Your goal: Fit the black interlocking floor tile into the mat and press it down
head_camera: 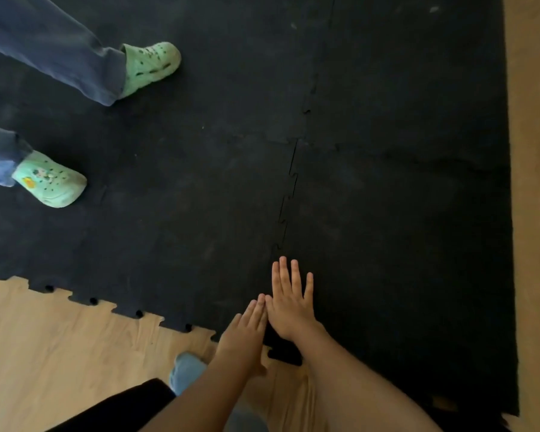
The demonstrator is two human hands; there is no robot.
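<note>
both hands lay flat and open, gripping nothing: the right hand [290,307] on the tile [402,260], the left hand [247,325] beside it. the unseated seam [286,210] ran straight ahead of the fingertips.

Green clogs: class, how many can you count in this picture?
2. One green clog at upper left, the other lower at the left edge, both standing on the black mat.

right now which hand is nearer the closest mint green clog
Left. The left hand lies flat on the black mat's near edge, on the mint green clog's side; the right hand lies just beyond it, farther away.
</note>
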